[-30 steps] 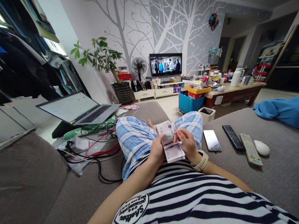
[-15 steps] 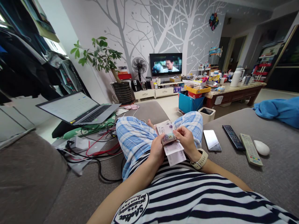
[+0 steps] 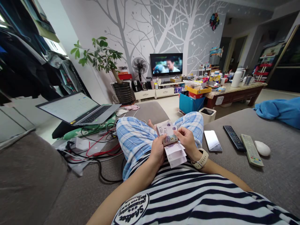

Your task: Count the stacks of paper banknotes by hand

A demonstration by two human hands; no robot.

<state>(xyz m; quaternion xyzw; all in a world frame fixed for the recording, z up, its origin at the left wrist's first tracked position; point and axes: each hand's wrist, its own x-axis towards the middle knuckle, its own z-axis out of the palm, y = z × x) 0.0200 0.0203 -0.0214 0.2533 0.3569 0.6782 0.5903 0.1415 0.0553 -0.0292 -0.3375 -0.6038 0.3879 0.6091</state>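
Note:
A stack of pale purple banknotes (image 3: 167,132) marked with a 5 is between my hands, over my crossed legs. My left hand (image 3: 158,150) is closed around the stack's left side, thumb on top. With thumb and fingers pinched, my right hand (image 3: 187,139) has hold of the right edge of the top note. Several loose note ends (image 3: 177,156) fan out below the stack toward my striped shirt. The fingers under the stack are hidden. A watch (image 3: 200,159) with a pale strap circles my right wrist.
Right of me on the grey sofa lie a phone (image 3: 212,140), a black remote (image 3: 234,138), a beige remote (image 3: 252,150) and a white mouse (image 3: 262,148). To the left are a laptop (image 3: 93,114) and tangled cables (image 3: 100,153). A bin (image 3: 207,115) stands ahead.
Another banknote end now hangs in the fan below the stack. The top note has shifted under my right fingers, while both hands stay in nearly the same place.

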